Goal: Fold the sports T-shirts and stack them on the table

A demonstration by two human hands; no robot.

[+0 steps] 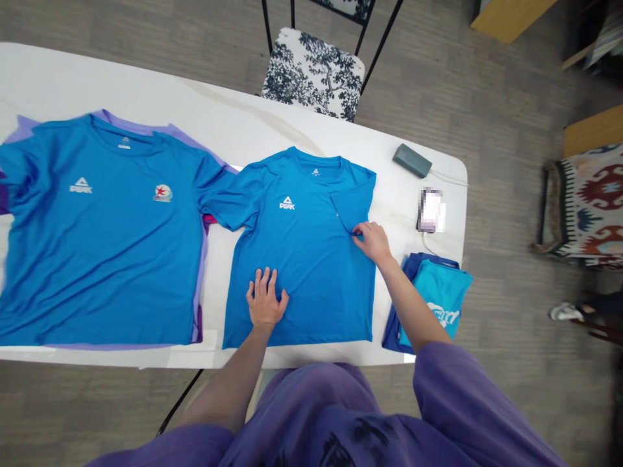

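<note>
A blue T-shirt [302, 259] with a white chest logo lies face up on the white table in front of me, its collar pointing away. My left hand [265, 297] rests flat on its lower left part, fingers spread. At the shirt's right edge, my right hand [372, 241] pinches the hem of the short sleeve [357, 198], which is folded inward over the chest. The other sleeve [233, 198] stretches out to the left and overlaps the sleeve of a larger blue T-shirt [107, 253], spread flat on top of purple garments.
Folded blue and turquoise clothes [440, 292] sit at the right end of the white table [160, 84]. Beyond them are a blurred phone-like object [430, 211] and a dark grey box [412, 161] with cables. A patterned chair [314, 74] stands across the table.
</note>
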